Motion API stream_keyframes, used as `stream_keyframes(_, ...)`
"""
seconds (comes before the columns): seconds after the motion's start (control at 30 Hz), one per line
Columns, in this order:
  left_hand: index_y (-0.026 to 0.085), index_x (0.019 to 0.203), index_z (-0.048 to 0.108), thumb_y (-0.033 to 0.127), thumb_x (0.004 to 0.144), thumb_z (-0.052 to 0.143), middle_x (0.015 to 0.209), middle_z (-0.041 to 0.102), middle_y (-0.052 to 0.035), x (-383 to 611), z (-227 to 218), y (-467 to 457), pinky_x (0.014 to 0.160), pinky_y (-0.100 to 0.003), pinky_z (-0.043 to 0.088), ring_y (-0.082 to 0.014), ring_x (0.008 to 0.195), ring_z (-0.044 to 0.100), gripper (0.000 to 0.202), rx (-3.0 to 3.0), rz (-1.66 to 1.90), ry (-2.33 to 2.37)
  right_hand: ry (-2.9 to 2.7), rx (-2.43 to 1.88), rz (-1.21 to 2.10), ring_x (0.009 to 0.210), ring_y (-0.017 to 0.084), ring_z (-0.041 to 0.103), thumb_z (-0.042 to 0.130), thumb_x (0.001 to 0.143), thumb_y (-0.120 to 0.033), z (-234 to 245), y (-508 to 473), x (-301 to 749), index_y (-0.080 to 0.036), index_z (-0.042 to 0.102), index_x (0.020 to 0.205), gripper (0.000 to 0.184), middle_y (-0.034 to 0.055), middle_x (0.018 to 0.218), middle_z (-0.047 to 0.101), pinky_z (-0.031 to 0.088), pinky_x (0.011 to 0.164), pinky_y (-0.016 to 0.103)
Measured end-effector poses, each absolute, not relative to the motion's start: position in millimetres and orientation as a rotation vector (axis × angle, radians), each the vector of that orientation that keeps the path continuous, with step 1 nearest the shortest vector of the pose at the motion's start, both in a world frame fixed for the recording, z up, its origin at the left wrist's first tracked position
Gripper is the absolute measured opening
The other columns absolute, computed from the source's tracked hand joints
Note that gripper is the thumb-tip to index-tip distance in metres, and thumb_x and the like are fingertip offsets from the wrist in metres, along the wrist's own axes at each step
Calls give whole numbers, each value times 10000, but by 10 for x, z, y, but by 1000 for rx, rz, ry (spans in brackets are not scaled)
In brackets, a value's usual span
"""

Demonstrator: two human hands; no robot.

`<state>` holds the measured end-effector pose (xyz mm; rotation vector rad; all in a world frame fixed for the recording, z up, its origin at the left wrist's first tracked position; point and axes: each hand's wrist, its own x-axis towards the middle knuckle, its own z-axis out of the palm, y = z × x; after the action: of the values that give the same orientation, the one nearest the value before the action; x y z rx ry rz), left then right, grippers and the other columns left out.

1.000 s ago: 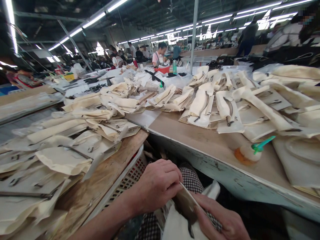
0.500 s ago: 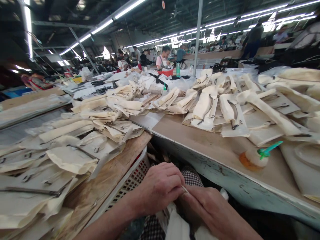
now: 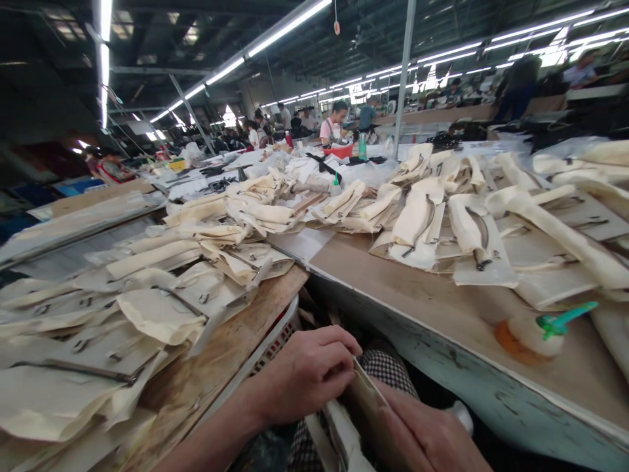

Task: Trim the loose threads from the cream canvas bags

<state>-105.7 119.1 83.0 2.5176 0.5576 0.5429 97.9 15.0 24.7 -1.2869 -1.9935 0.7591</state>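
Note:
My left hand (image 3: 314, 367) is closed, its thumb and fingers pinching the upper edge of a cream fabric piece (image 3: 366, 403) over my lap. My right hand (image 3: 425, 423) lies along the same piece's right side, fingers around its edge; their tips are partly hidden. Below my left hand, more folded cream material (image 3: 341, 429) hangs down over checked cloth (image 3: 388, 367) on my legs. To the right, on the brown-topped table, lies a squat bottle (image 3: 528, 337) with amber liquid and a green nozzle.
Cream fabric pieces with dark zippers (image 3: 162, 314) cover the wooden table on the left. Similar pieces (image 3: 420, 219) lie along the right table (image 3: 393, 278). A white plastic basket (image 3: 280, 337) stands under the left table's edge. Farther back, a person (image 3: 334, 124) sits by a red basin (image 3: 339, 151).
My hands have moved apart along the cream piece, and more of its edge now shows between them. The right hand is lower. The whole view has shifted slightly left.

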Motion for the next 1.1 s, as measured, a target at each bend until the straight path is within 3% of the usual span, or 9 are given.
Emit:
stream_keyframes(0.43, 150, 733, 622, 93, 813, 653, 940, 699, -48, -1056, 817, 1180, 751, -229, 512, -134, 821, 646, 103, 2280, 598, 679, -1975, -1334, 737, 1069, 188, 687, 475, 981, -249, 381, 155, 959, -310, 567, 1354, 389, -19, 1245, 679, 543, 872, 186)
stream_keyframes(0.67, 149, 679, 590, 58, 770, 641, 898, 698, -31, -1041, 787, 1134, 718, -213, 485, -121, 773, 637, 139, 2255, 626, 736, -2042, -1331, 815, 1164, 190, 631, 430, 992, -227, 280, 132, 973, -260, 510, 1408, 424, 38, 1324, 625, 507, 951, 220)
stream_keyframes(0.8, 149, 654, 575, 60, 763, 632, 873, 697, -26, -1027, 796, 1158, 708, -204, 470, -119, 765, 636, 152, 2246, 606, 712, -2021, -1332, 854, 1169, 193, 629, 443, 998, -236, 320, 117, 979, -284, 498, 1416, 424, 22, 1330, 620, 503, 962, 236)
stream_keyframes(0.97, 150, 606, 519, 66, 736, 642, 778, 685, -9, -990, 845, 1172, 652, -196, 432, -108, 687, 602, 198, 2204, 544, 716, -1988, -1289, 883, 1169, 202, 625, 482, 993, -244, 436, 121, 966, -284, 505, 1412, 422, 16, 1315, 630, 487, 972, 234)
stream_keyframes(1.1, 169, 591, 389, 41, 679, 668, 732, 693, 19, -994, 900, 1146, 563, -175, 382, -78, 600, 547, 319, 2036, 489, 873, -2015, -1256, 876, 1164, 206, 626, 479, 985, -231, 440, 109, 980, -277, 522, 1400, 419, 28, 1311, 630, 494, 971, 239)
